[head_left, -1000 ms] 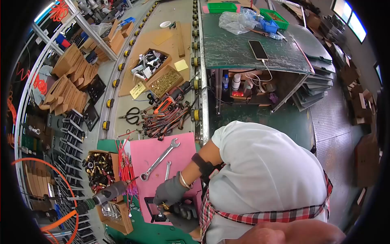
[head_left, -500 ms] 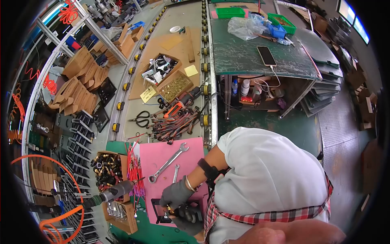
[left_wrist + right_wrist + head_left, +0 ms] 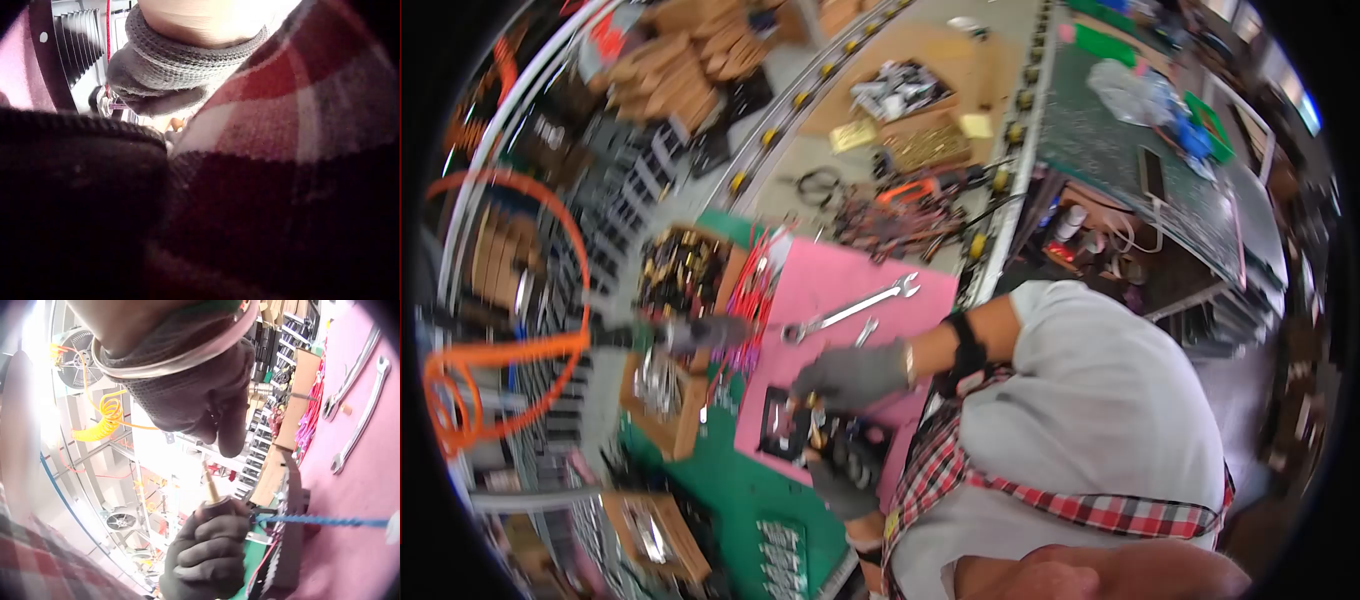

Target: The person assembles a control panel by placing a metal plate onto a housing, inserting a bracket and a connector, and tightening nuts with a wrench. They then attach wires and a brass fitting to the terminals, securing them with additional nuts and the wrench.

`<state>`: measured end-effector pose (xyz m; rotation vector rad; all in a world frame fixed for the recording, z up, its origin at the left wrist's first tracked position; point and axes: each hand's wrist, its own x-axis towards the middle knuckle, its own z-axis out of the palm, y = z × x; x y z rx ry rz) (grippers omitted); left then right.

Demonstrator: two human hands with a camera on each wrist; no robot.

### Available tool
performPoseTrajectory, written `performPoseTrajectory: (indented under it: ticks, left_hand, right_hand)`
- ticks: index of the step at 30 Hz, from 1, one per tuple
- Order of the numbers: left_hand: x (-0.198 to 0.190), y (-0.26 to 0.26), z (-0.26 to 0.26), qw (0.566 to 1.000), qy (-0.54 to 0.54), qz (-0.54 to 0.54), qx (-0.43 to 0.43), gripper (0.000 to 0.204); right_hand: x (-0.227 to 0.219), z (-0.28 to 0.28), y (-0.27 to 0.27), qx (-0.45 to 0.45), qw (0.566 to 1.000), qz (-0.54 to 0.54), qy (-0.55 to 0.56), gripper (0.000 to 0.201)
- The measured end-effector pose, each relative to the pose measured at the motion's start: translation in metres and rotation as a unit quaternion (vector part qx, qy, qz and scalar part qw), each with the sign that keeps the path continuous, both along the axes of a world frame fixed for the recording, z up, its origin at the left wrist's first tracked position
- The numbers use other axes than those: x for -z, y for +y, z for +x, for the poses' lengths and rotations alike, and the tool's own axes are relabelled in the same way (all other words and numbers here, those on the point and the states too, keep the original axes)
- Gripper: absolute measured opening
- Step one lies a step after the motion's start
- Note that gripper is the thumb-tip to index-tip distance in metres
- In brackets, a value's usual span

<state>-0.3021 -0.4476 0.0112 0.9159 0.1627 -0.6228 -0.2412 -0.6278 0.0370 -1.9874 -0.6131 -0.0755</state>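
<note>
The gold-toned fitting (image 3: 212, 489) looks metallic; the large wrench (image 3: 850, 310), glossy metal; the glove (image 3: 161, 74), matt knit.

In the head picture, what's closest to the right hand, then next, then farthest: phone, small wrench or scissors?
From the right hand:
1. Small wrench, on the pink sheet, right by the hand.
2. Scissors, off the sheet, upper middle.
3. Phone, on the green table, upper right.

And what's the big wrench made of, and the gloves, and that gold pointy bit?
The big wrench looks like polished metal, probably steel: it's silvery and shiny. The gloves seem dull knitted cloth: stitches show at a cuff. The gold pointy bit may be smooth brass, judging by its yellowish colour.
</note>
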Motion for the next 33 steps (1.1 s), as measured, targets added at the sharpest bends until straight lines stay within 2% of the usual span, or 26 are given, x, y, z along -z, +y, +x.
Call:
performPoseTrajectory:
  ticks: [1, 2, 3, 4, 5, 7, 13, 16, 19, 23, 24, 25, 27, 28, 29, 30, 31, 32, 33]
  left_hand:
    - [0.021, 0.012, 0.003, 0.993, 0.008, -0.116, 0.024, 0.066]
    - [0.031, 0.020, 0.001, 0.993, 0.028, -0.115, 0.002, 0.065]
    - [0.010, 0.012, -0.002, 0.998, -0.003, -0.049, -0.043, 0.065]
    - [0.023, 0.019, -0.004, 0.997, 0.000, -0.058, -0.053, 0.062]
    - [0.020, 0.022, -0.006, 0.995, 0.014, -0.078, -0.064, 0.057]
    - [0.019, 0.024, -0.008, 0.992, 0.018, -0.086, -0.095, 0.049]
    - [0.006, 0.023, -0.008, 0.985, 0.006, -0.106, -0.132, 0.039]
    - [0.011, 0.027, -0.009, 0.984, 0.011, -0.114, -0.134, 0.039]
    - [0.011, 0.025, -0.008, 0.985, 0.004, -0.113, -0.132, 0.039]
    - [0.019, 0.026, -0.009, 0.984, 0.020, -0.129, -0.123, 0.039]
    - [0.014, 0.027, -0.009, 0.991, -0.007, -0.079, -0.112, 0.042]
    - [0.008, 0.026, -0.011, 0.990, 0.012, -0.061, -0.127, 0.042]
    - [0.012, 0.029, -0.012, 0.983, 0.035, -0.128, -0.130, 0.044]
    - [0.014, 0.031, -0.011, 0.983, 0.030, -0.143, -0.108, 0.045]
    - [0.018, 0.034, -0.008, 0.983, 0.028, -0.160, -0.079, 0.046]
    - [0.022, 0.034, -0.004, 0.981, -0.028, -0.186, -0.034, 0.038]
    - [0.025, 0.031, -0.002, 0.973, -0.082, -0.216, 0.007, 0.031]
    - [0.020, 0.026, -0.006, 0.991, -0.023, -0.086, -0.096, 0.031]
    - [0.015, 0.020, -0.011, 0.981, 0.050, 0.051, -0.182, 0.032]
  right_hand:
    - [0.001, 0.006, -0.009, -0.023, 0.999, 0.023, -0.044, 0.027]
    - [0.013, 0.014, -0.015, 0.006, 0.995, -0.077, 0.062, 0.026]
    - [0.011, 0.019, -0.023, 0.010, 0.976, -0.051, 0.213, 0.023]
    - [0.009, 0.027, -0.030, 0.008, 0.977, -0.164, 0.135, 0.021]
    - [0.011, 0.035, -0.035, -0.008, 0.971, -0.218, 0.096, 0.019]
    - [0.013, 0.046, -0.032, -0.006, 0.946, -0.311, 0.096, 0.019]
    - [0.042, 0.070, -0.007, -0.014, 0.906, -0.415, 0.078, 0.016]
    - [0.058, 0.074, -0.007, -0.022, 0.910, -0.414, 0.022, 0.015]
    - [0.052, 0.073, -0.006, -0.041, 0.904, -0.425, 0.038, 0.015]
    - [0.048, 0.073, -0.008, -0.053, 0.910, -0.407, 0.056, 0.021]
    - [0.045, 0.072, -0.007, -0.059, 0.912, -0.404, 0.047, 0.024]
    - [0.041, 0.071, -0.008, -0.059, 0.913, -0.401, 0.040, 0.027]
    - [0.061, 0.070, -0.015, -0.046, 0.935, -0.339, -0.091, 0.034]
    - [0.081, 0.069, -0.013, -0.015, 0.964, -0.227, -0.136, 0.032]
    - [0.039, 0.049, -0.002, 0.023, 0.985, -0.172, -0.013, 0.034]
    - [0.019, 0.037, 0.006, -0.065, 0.996, -0.017, 0.059, 0.037]
    - [0.009, 0.024, 0.013, -0.107, 0.992, 0.039, 0.047, 0.040]
    - [0.000, 0.008, 0.022, -0.117, 0.984, 0.050, 0.123, 0.042]
    - [-0.019, -0.012, 0.023, -0.127, 0.984, 0.052, 0.115, 0.039]
